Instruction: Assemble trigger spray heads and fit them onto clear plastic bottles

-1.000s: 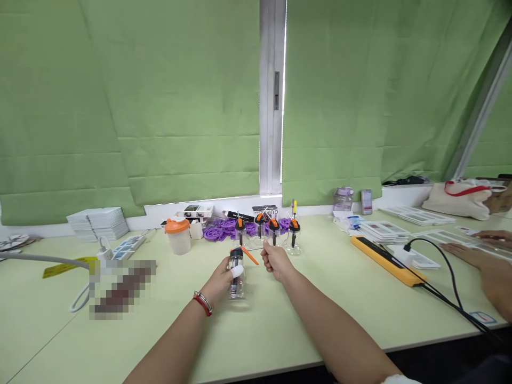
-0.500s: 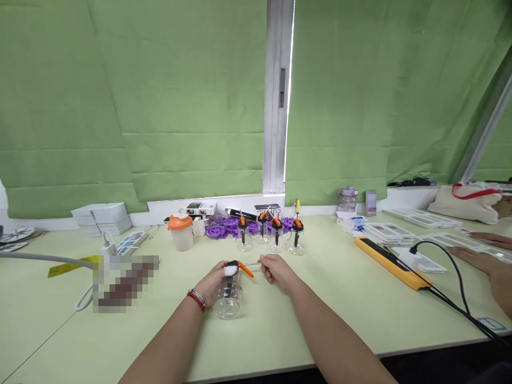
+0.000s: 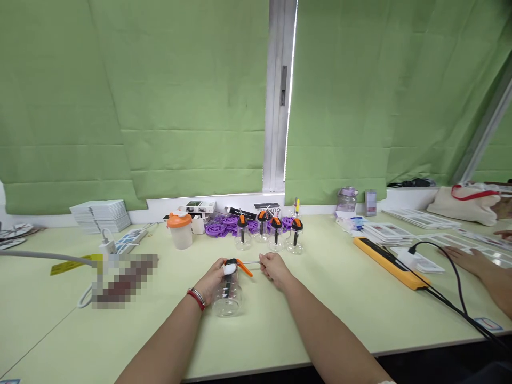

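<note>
Since half a second ago little has changed: the clear bottle (image 3: 227, 296) stays on the near counter (image 3: 352, 314). The left hand (image 3: 212, 280) is closed around its black cap, while the right hand (image 3: 274, 268) pinches the thin metal tube (image 3: 252, 263) jutting rightward. No writing is legible.

The clear bottle (image 3: 227, 296), raised a second ago, now rests on the table (image 3: 360, 314) between the hands.
</note>
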Demonstrator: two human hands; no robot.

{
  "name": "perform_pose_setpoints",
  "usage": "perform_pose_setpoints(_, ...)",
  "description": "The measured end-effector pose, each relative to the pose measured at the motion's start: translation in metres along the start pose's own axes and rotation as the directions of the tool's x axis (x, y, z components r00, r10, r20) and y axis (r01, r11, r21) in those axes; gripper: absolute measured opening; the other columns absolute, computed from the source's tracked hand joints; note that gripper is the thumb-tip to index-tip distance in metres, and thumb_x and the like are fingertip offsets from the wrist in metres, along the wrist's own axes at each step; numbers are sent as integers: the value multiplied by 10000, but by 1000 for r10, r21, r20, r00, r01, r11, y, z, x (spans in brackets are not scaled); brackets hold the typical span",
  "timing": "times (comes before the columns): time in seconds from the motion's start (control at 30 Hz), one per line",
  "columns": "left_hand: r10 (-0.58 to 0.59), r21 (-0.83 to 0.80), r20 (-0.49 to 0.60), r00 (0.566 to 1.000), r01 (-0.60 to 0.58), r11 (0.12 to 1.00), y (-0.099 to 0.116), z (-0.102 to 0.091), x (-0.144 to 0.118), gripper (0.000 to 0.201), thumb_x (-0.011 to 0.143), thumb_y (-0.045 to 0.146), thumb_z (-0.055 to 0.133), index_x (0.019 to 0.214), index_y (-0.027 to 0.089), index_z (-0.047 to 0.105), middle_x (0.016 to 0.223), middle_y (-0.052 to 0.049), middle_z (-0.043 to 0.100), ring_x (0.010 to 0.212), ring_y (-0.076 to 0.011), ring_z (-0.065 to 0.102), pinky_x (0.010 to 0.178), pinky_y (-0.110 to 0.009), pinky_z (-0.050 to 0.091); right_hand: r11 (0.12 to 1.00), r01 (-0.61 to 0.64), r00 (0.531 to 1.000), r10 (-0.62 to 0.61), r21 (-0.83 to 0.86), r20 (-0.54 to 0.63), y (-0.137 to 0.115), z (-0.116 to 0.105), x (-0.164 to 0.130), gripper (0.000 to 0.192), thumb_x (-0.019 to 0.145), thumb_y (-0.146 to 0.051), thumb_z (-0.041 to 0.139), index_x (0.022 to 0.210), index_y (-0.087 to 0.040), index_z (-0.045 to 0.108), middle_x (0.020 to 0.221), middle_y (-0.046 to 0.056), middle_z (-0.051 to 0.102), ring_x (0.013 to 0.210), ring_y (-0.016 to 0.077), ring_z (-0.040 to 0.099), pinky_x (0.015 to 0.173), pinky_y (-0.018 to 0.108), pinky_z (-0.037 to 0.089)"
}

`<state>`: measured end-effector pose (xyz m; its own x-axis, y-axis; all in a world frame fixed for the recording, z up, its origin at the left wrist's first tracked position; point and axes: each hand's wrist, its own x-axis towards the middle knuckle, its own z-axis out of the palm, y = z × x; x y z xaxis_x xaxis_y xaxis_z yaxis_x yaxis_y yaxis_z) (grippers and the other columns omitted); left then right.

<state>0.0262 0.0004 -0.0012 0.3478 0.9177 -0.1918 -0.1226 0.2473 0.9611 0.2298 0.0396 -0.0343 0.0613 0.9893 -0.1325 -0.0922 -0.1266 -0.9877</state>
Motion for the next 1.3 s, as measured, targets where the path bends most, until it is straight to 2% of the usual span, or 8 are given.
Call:
perform_pose_setpoints(0.2, 23, 5, -16, 1000, -23, 1000, -1, 0, 1, 390, 673, 398, 701, 908, 216, 449, 654, 13, 547, 541, -168, 564, 476, -298, 455, 999, 41, 999, -42, 32, 21, 0, -2, -2, 184, 705, -256, 669, 703, -170, 506, 479, -61, 513, 386, 59, 418, 397, 187, 331)
perform_pose_setpoints(0.33, 21, 8, -19, 1000, -21, 1000, -1, 0, 1, 382, 689, 412, 685, 918, 217, 450, 655, 10, 546, 550, -168, 562, 477, -292, 451, 1000, -11, 1000, 11, 8, 16, 0, -4, 0, 269, 769, -384, 603, 655, -162, 502, 468, -22, 518, 354, 72, 416, 345, 194, 266)
perform_pose_setpoints(0.43, 10, 11, -24, 1000, -10, 1000, 0, 0, 0, 398, 682, 417, 691, 926, 213, 452, 652, 10, 539, 552, -163, 558, 484, -285, 449, 1000, -16, 1000, 16, -7, 13, 0, -1, 0, 243, 764, -348, 607, 644, -168, 496, 441, -42, 490, 313, 55, 352, 323, 186, 196)
perform_pose_setpoints(0.63, 15, -1, -45, 999, -15, 1000, 1, 0, 0, 392, 673, 404, 702, 908, 209, 457, 691, -2, 553, 591, -163, 567, 507, -292, 465, 998, 47, 997, -49, 32, 56, 0, -3, -2, 150, 702, -254, 650, 719, -159, 535, 547, -35, 553, 428, 71, 477, 393, 189, 354)
perform_pose_setpoints(0.77, 15, -9, -45, 999, -15, 1000, 0, 0, 0, 392, 664, 405, 710, 889, 212, 453, 677, 10, 550, 582, -162, 570, 505, -291, 466, 999, 37, 998, -38, 14, 58, 2, -4, 1, 212, 717, -323, 628, 652, -152, 520, 499, -19, 538, 374, 75, 438, 351, 204, 306)
perform_pose_setpoints(0.87, 7, -19, -43, 999, -8, 1000, 1, 1, 0, 394, 660, 410, 713, 885, 211, 458, 672, 12, 555, 566, -156, 572, 503, -283, 461, 997, 71, 997, -72, 16, 41, 2, -1, 1, 176, 675, -279, 652, 670, -156, 526, 491, -40, 524, 365, 63, 409, 349, 194, 280)
perform_pose_setpoints(1.03, 7, -48, -64, 998, -10, 999, 3, 2, -2, 375, 652, 396, 718, 856, 202, 471, 667, 8, 568, 548, -154, 579, 510, -286, 464, 985, 163, 986, -164, 55, 23, 1, 2, -2, 184, 604, -240, 686, 702, -159, 553, 539, -55, 529, 445, 67, 456, 421, 200, 351)
perform_pose_setpoints(1.3, -33, -106, 15, 999, 34, 994, 5, -5, -3, 353, 697, 457, 672, 821, 180, 491, 659, -13, 562, 549, -174, 596, 476, -278, 445, 967, 221, 973, -228, 123, 44, 0, 0, -1, 221, 587, -236, 737, 729, -145, 594, 562, -27, 574, 517, 97, 535, 546, 245, 449)
